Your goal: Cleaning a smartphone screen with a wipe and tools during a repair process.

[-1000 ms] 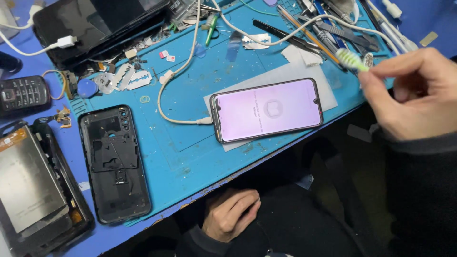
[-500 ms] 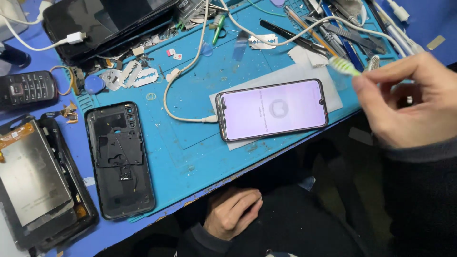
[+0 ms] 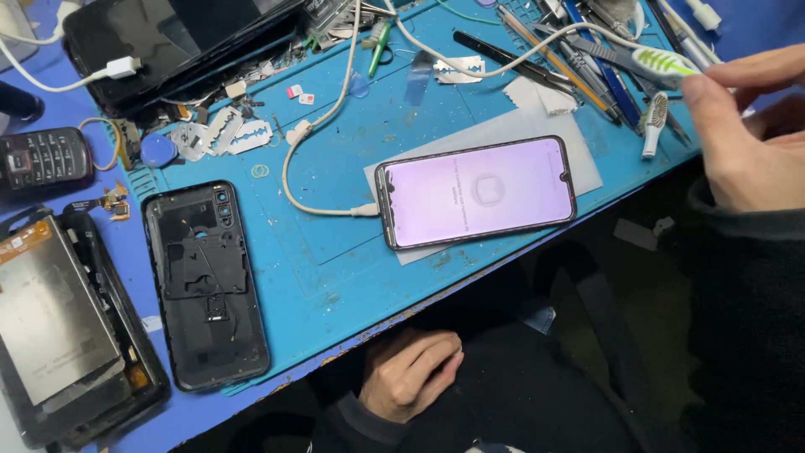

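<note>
My right hand (image 3: 742,134) is raised at the right edge, its fingers pinched on a white and green toothbrush (image 3: 664,62) whose head points left over the tools. My left hand (image 3: 411,373) rests loosely curled on my lap below the table edge, holding nothing. A smartphone (image 3: 476,192) with a lit pinkish screen lies on a white sheet on the blue mat (image 3: 335,243), a white cable (image 3: 310,134) plugged into its left end. An opened black phone body (image 3: 205,281) lies at the left.
A second toothbrush (image 3: 652,126) lies beside a row of tweezers and screwdrivers (image 3: 570,59) at the back right. A dismantled phone with a metal plate (image 3: 59,323), a small keypad phone (image 3: 42,159), a dark tablet (image 3: 168,38), razor blades (image 3: 222,134) and small parts crowd the left and back.
My right hand has carried the toothbrush further right and up, away from the lit phone. My left hand has stayed on my lap.
</note>
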